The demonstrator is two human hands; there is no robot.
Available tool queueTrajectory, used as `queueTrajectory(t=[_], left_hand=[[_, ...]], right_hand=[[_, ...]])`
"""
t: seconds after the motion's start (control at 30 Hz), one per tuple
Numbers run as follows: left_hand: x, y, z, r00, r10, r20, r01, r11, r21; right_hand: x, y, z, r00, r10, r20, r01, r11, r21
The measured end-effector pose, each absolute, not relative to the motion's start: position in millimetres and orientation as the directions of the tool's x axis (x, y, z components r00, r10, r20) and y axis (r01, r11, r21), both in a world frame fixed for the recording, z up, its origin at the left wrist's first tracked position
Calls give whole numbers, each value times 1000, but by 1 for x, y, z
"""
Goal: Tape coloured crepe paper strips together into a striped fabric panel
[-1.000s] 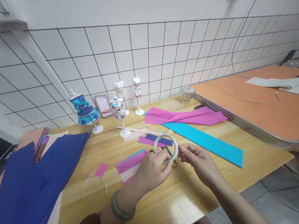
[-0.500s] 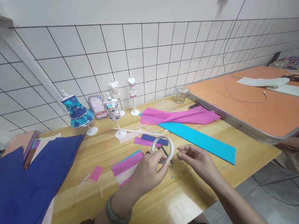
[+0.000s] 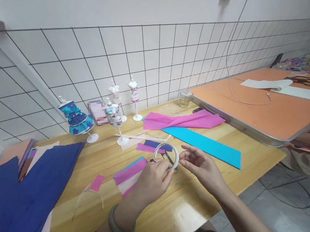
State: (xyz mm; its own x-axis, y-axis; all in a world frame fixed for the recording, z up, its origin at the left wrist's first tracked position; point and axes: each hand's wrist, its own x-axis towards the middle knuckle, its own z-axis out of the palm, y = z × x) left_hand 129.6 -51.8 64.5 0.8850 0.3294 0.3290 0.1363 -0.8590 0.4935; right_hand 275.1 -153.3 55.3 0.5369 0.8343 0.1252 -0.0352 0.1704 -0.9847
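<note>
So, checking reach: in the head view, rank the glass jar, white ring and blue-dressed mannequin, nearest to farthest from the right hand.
1. White ring, just left of the right hand.
2. Glass jar, farther back.
3. Blue-dressed mannequin, back left.

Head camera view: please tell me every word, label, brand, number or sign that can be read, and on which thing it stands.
No text can be read in this view.
Pink card beside the front mannequin: blurred into blocks, unreadable.
Prints on that mannequin: too small to tell whether any are letters.
White ring in the left hand: any marking is too small to read.
</note>
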Motion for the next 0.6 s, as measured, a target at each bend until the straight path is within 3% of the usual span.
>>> queueTrajectory(t=[0.6], left_hand=[[130,-52,61,902,339,267,149,-826,544]], right_hand=[[275,-155,49,518,843,146,13,163,-987]])
